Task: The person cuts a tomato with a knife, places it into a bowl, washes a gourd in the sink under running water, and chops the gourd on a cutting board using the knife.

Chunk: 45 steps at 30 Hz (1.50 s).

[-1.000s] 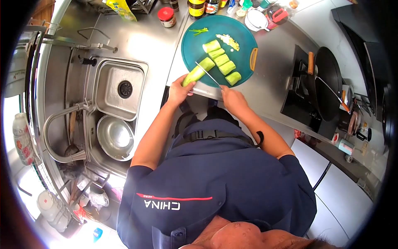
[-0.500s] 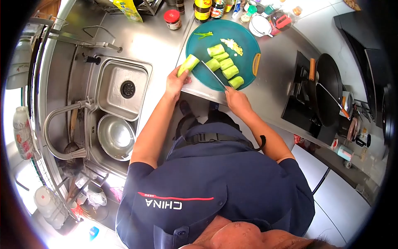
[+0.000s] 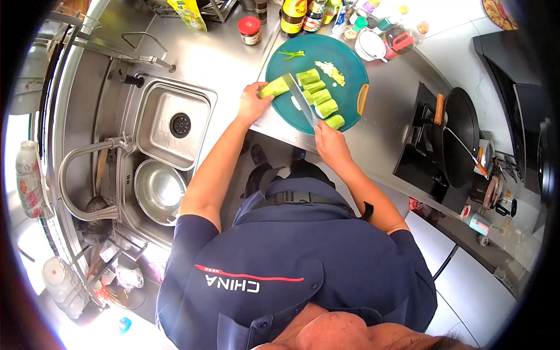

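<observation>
My left hand (image 3: pixel 253 102) is closed on the outer end of a peeled green vegetable piece (image 3: pixel 275 87), which lies over the left edge of the round teal cutting board (image 3: pixel 347 64). My right hand (image 3: pixel 331 139) grips a knife (image 3: pixel 301 101) by its handle. The blade's tip end is at the right end of that piece. Several thick cut chunks (image 3: pixel 321 97) lie in a row right of the blade, partly hidden by it. Chopped pale bits (image 3: pixel 330 72) and a few green strips (image 3: pixel 291 54) are on the upper part of the board.
A red-lidded jar (image 3: pixel 249 30), sauce bottles (image 3: pixel 293 16) and a white bowl (image 3: pixel 371 45) stand beyond the board. The sink (image 3: pixel 175 119) with a metal bowl (image 3: pixel 159 191) is at the left. A wok (image 3: pixel 461 137) sits on the stove at the right.
The held vegetable has moved right and tilted flatter, its end now at the blade. The knife's blade has turned to show its broad side. The whole view has shifted slightly.
</observation>
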Available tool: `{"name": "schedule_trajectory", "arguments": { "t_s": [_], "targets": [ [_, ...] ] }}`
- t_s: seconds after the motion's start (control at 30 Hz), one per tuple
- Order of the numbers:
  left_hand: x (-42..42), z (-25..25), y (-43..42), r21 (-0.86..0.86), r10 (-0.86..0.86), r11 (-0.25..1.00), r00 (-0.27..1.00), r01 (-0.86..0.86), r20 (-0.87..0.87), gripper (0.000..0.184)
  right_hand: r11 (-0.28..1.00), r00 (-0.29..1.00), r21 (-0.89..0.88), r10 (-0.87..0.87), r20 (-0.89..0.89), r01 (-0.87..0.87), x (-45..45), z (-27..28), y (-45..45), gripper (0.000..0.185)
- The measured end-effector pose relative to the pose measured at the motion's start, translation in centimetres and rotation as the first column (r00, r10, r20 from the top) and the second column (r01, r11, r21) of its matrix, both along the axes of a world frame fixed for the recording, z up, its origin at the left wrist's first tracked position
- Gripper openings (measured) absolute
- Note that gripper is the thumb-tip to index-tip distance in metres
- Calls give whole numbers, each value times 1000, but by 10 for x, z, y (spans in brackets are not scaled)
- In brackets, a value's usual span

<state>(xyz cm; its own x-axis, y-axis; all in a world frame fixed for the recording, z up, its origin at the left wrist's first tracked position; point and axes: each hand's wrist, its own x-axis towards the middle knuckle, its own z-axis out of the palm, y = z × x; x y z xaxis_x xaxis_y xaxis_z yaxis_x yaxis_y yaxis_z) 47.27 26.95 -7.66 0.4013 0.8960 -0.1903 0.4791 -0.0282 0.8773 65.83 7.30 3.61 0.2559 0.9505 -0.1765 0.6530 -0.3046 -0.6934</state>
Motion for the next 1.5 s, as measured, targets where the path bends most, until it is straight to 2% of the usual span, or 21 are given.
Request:
{"name": "schedule_trajectory", "arguments": {
  "t_s": [0.13, 0.4, 0.67, 0.77, 0.83, 0.9, 1.03, 1.13, 1.2, 1.23, 1.3, 1.33, 1.37, 1.4, 1.43, 1.47, 1.5],
  "targets": [
    [-4, -10, 3, 19, -8, 1000, 1000, 8, -19, 43, 999, 999, 25, 34, 8, -34, -8, -4, 12, 33],
    [-2, -7, -1, -28, 21, 999, 997, -19, 79, 41, 999, 997, -4, 44, 62, -43, -17, -8, 22, 33],
    [1, -4, 2, -27, 14, 1000, 999, -13, 47, 40, 998, 995, -40, 60, 83, -57, -19, -12, 22, 34],
    [1, -3, 1, -52, 32, 998, 995, -27, 93, 41, 996, 994, -78, 48, 97, -41, -23, -13, 24, 35],
    [1, -5, 3, -64, 29, 998, 992, -21, 125, 41, 983, 993, -184, 51, 108, -31, -26, -12, 27, 35],
    [-1, -3, 3, 0, -25, 1000, 999, 25, -30, 41, 979, 992, -201, 49, 118, -25, -27, -20, 28, 35],
    [-2, 3, 3, -2, -35, 999, 998, 35, -51, 43, 971, 985, -238, 48, 164, -7, -27, -50, 29, 34],
    [-1, 0, 4, -31, -26, 999, 999, 26, -23, 44, 970, 991, -245, 48, 127, -16, -28, -38, 31, 35],
    [-6, 2, 5, -128, 0, 992, 999, 5, 35, 42, 978, 993, -210, 38, 110, -14, -26, -40, 29, 35],
    [-8, 3, 7, -121, -4, 993, 999, 8, 34, 42, 983, 995, -181, 44, 92, -27, -25, -41, 29, 35],
    [-14, 3, 9, -263, 69, 965, 982, -22, 173, 42, 983, 998, -183, 24, 64, -11, -25, -33, 27, 35],
    [-18, 3, 11, -256, 71, 966, 983, -26, 171, 42, 982, 999, -190, 9, 39, -1, -24, -28, 27, 36],
    [-22, 8, 12, -345, 122, 938, 957, -25, 263, 43, 983, 999, -183, 12, 35, -6, -24, -23, 24, 36],
    [-26, 13, 13, -430, 179, 903, 920, -13, 348, 45, 994, 1000, -108, -24, 5, 25, -24, -17, 20, 36],
    [-29, 19, 14, -424, 181, 906, 921, -18, 346, 45, 998, 998, -34, -58, -29, 57, -22, -12, 15, 35],
    [-32, 26, 14, -548, 298, 836, 857, -22, 421, 46, 998, 998, -27, -57, -34, 56, -20, -7, 11, 35],
    [-35, 32, 14, -660, 417, 751, 777, -3, 472, 47, 994, 995, 61, -86, -52, 89, -16, -3, 5, 34]
  ]
}}
